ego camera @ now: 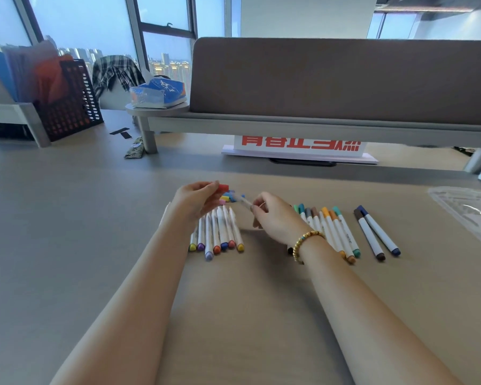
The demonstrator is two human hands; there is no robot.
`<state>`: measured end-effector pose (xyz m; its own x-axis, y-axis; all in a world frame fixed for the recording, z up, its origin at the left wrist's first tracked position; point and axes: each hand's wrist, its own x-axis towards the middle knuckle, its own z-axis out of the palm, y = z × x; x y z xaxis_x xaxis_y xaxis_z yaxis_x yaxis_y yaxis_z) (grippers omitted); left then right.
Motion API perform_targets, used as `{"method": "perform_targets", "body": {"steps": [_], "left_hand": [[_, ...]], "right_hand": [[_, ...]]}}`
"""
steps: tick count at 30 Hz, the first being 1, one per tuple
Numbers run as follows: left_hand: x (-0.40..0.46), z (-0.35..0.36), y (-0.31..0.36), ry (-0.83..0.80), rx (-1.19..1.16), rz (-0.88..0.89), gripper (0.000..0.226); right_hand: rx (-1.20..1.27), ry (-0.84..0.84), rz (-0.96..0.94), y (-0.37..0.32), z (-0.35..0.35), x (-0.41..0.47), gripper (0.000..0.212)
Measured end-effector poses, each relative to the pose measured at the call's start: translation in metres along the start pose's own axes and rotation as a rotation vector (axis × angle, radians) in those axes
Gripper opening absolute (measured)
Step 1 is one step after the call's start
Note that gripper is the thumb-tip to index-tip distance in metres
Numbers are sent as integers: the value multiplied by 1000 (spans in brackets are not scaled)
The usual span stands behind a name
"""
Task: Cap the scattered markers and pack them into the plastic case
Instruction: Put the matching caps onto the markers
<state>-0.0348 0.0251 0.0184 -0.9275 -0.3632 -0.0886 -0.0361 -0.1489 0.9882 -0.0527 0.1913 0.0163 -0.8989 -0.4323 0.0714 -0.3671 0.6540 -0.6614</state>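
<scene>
Capping stage, partly complete. At frame centre the left hand [199, 198] pinches a red cap [223, 188] between thumb and fingertips, while the right hand [275, 218], fingers curled, holds an uncapped marker [242, 200] by its white barrel, tip pointed toward the cap; cap and tip are near but not yet joined. Below the left hand lies a row of uncapped markers [220, 232], bare tips pointing away from the viewer. Just beyond them, a small cluster of loose caps [228, 197] rests on the desk [67, 218]. Right of centre, a row of capped markers [336, 232] lies side by side, with two more capped markers [376, 232] set slightly apart. The clear plastic case [467, 209] sits at the right edge, seemingly empty; packing appears not yet begun. Judged remaining: several markers to cap, then all to pack. Upper left holds a mesh file basket [70, 107]; a grey desk divider [345, 79] spans the upper frame. Nothing obstructs the path to the case.
</scene>
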Motion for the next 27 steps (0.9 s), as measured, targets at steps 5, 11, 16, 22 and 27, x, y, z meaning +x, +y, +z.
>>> {"method": "perform_targets", "body": {"steps": [5, 11, 16, 22, 27], "left_hand": [[-10, -3, -3, 35, -99, 27, 18], [-2, -13, -7, 70, -33, 12, 16], [1, -12, -10, 97, 36, 21, 18], [-1, -5, -12, 75, 179, 56, 18], [-3, 6, -11, 97, 358, 141, 28]], "right_hand": [[11, 121, -88, 8, 11, -10, 29], [60, 222, -147, 10, 12, -6, 28], [43, 179, -152, 11, 12, -7, 30], [-12, 173, -157, 10, 11, -7, 30], [13, 193, -138, 10, 13, -6, 29]]}}
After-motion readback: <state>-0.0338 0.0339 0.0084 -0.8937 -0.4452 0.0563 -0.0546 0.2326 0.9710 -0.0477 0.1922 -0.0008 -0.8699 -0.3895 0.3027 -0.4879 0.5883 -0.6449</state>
